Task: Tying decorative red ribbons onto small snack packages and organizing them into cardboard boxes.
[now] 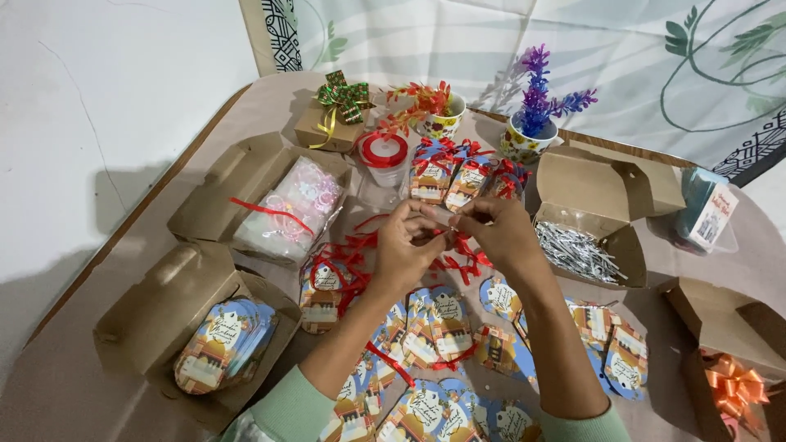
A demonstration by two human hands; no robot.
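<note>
Ribbon [438,235], red and thin, sits pinched between my left hand [405,250] and right hand [499,237] (both closed on it), so I'd judge short, taut pulls knot best above the tags [434,327].

I see through one camera only, worn on the head, looking steeply down and forward over the table [74,376] from close range. Both forearms enter from the bottom edge toward mid-frame, and the view reaches the patterned curtain [622,65] at the table's far side.
</note>
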